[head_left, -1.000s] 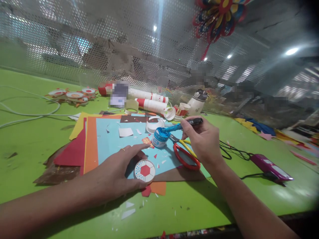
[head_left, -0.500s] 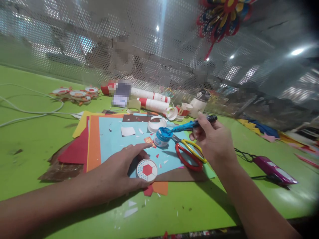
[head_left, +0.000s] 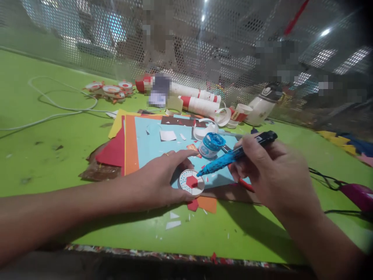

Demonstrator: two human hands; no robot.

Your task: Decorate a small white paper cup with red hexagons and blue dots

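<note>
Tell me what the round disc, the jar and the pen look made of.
Round disc: probably paper or card, matte; its face shows no glare. Jar: likely clear plastic, though glass is possible; its wall shines. Pen: seemingly plastic, its black end smooth and glossy, the front coated in lumpy blue.

A pale cable (head_left: 83, 111) curls at left, a white jug (head_left: 258, 109) stands at right.

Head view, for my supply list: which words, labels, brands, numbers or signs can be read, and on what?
No text reads clearly:
Jar: pale label marks, too blurred to read.
Pen: a small pale mark near its black end, too small to read.
Cup: marks on a pale panel, too small to read.
Orange tag: its print is too small to read.
Disc: red hexagon, blue dots; no letters visible.
</note>
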